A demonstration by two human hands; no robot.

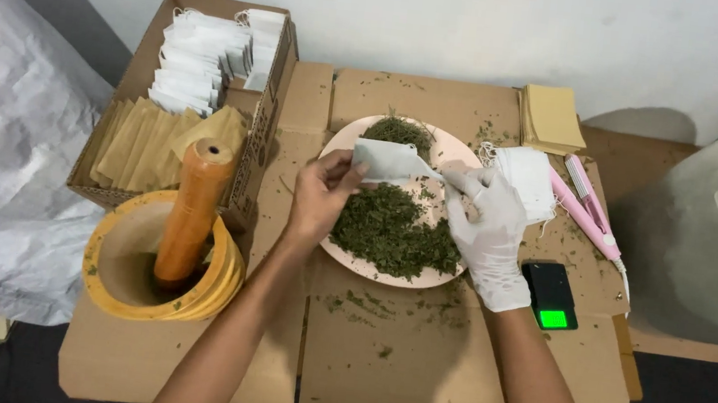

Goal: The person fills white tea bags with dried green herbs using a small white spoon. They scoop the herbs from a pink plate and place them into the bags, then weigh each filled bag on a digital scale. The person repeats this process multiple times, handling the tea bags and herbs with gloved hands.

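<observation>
Head view is showing two hands meeting over a pink plate (462, 155) heaped with dried green leaf (391, 232). The left hand (321, 196), bare, is pinching one edge of a small white filter bag (388, 160), thumb and fingers pressed together on the paper. The right hand (489, 229), in a white glove, is gripping the opposite corner, its fingertips closed on the bag as well. The bag is hanging between both sets of fingers, just above the leaf pile and clear of it.

Judging by this, the bag is being held open or readied for filling; the next move would call for spreading its mouth while keeping it over the plate so crumbs are falling back there.

Beyond the gloved fingers a stack of empty white bags (526, 179) is lying, with a pink sealing tool (585, 207) beside it and a small black scale (552, 295) nearer the wrist. Left of the bare fingers a yellow mortar (115, 278) is holding an orange pestle (192, 211); behind it a cardboard box (148, 50) is holding more bags. Flattened cardboard (395, 365) is covering the work surface, sprinkled with leaf bits, against a pale wall (450, 16).
</observation>
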